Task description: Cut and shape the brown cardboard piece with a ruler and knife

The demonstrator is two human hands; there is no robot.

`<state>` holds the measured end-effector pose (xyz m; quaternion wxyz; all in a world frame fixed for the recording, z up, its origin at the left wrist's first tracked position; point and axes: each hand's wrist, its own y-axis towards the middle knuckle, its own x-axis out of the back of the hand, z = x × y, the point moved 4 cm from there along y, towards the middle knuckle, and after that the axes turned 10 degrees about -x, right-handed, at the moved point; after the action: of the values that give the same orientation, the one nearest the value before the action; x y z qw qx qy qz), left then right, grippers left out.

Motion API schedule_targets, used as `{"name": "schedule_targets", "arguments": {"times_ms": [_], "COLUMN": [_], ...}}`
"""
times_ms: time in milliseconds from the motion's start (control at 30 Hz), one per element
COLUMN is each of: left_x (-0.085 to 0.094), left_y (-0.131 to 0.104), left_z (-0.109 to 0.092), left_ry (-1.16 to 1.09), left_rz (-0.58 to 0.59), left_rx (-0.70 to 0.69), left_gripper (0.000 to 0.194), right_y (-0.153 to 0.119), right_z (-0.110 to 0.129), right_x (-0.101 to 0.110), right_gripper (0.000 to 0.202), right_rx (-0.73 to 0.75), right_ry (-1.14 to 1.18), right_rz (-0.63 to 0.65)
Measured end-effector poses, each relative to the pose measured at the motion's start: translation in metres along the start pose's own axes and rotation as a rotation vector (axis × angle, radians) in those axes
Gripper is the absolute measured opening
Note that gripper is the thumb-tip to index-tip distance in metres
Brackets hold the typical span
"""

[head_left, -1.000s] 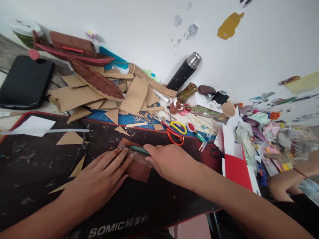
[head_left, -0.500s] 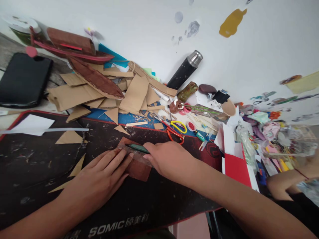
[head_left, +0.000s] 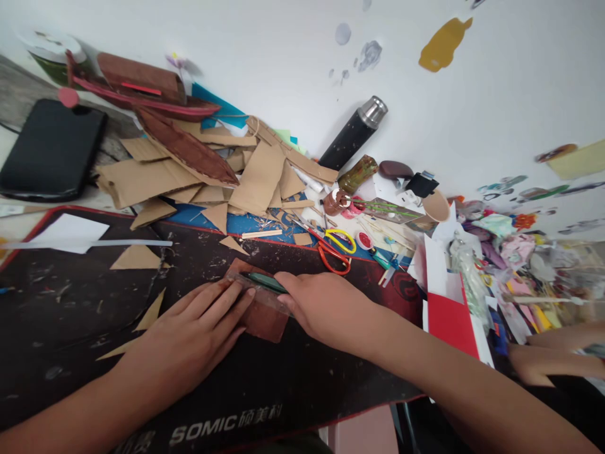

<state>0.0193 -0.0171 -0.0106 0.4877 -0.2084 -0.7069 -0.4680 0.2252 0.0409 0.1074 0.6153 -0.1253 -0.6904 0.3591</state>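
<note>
A reddish-brown painted piece of cardboard (head_left: 265, 321) lies on the black desk mat, with a clear ruler-like strip (head_left: 244, 283) across it. My left hand (head_left: 201, 325) rests on the strip and the brown piece, fingers stretched out flat and pressing down. Closed around a dark green craft knife (head_left: 265, 281), my right hand (head_left: 319, 309) keeps it low along the strip, its front end pointing left toward my left fingertips. The knife's tip and any blade are too small to make out.
Cardboard scraps (head_left: 255, 180) and a brown cardboard boat hull (head_left: 186, 145) lie at the back. Red-and-yellow scissors (head_left: 334, 249), a black thermos (head_left: 347, 139) and a phone (head_left: 51, 151) are around. Another person's arm (head_left: 553, 359) shows at right, beside a red-and-white box (head_left: 451, 321).
The view has shifted slightly. Both hands, the knife and the brown piece hold nearly the same places. The other person's forearm at right has moved lower.
</note>
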Motion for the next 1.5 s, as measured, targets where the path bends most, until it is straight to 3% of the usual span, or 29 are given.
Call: {"name": "schedule_targets", "arguments": {"times_ms": [600, 933, 1500], "left_x": [0.0024, -0.0001, 0.0009], "left_y": [0.0021, -0.0016, 0.0003], "left_z": [0.0002, -0.0011, -0.0025], "left_ry": [0.031, -0.021, -0.051], "left_rz": [0.016, 0.011, 0.031], "left_rx": [-0.042, -0.005, 0.038], "left_gripper": [0.061, 0.072, 0.067], "right_y": [-0.0034, -0.0073, 0.0017], "right_z": [0.0018, 0.0014, 0.005], "right_x": [0.0023, -0.0001, 0.0045], "right_gripper": [0.028, 0.031, 0.031], "right_rx": [-0.033, -0.046, -0.04], "right_ry": [-0.072, -0.1, -0.082], "right_rz": [-0.01, 0.009, 0.079]}}
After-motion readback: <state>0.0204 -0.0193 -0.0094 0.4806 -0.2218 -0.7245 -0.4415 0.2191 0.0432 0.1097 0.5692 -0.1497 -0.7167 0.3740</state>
